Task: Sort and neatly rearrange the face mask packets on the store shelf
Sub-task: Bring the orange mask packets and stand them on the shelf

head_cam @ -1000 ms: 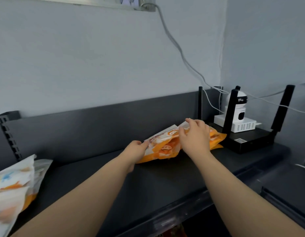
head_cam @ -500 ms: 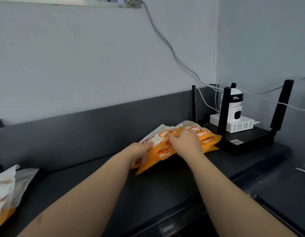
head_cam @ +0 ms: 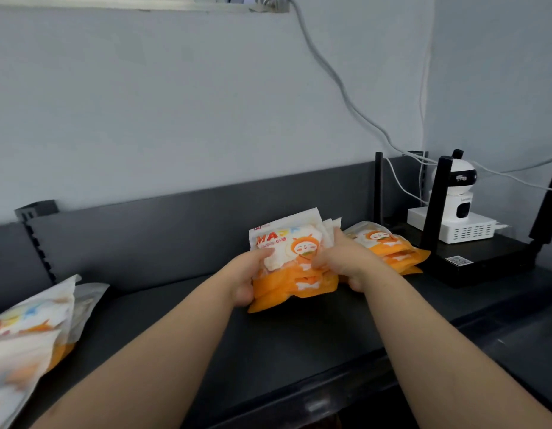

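A bundle of orange and white face mask packets (head_cam: 291,261) stands almost upright on the dark shelf (head_cam: 299,335), its printed front facing me. My left hand (head_cam: 247,277) grips its left edge and my right hand (head_cam: 346,261) grips its right edge. Behind my right hand several more orange packets (head_cam: 392,247) lie flat in a small pile. A further heap of white and orange packets (head_cam: 27,332) lies at the shelf's left end.
A black router (head_cam: 472,258) with tall antennas sits at the shelf's right end, and a white camera (head_cam: 454,209) stands on a white box on it. Cables run up the wall. The shelf's dark back panel (head_cam: 175,230) rises behind the packets.
Both hands have lifted part of the flat orange pile and stood it up facing me, slightly left of the remaining pile.
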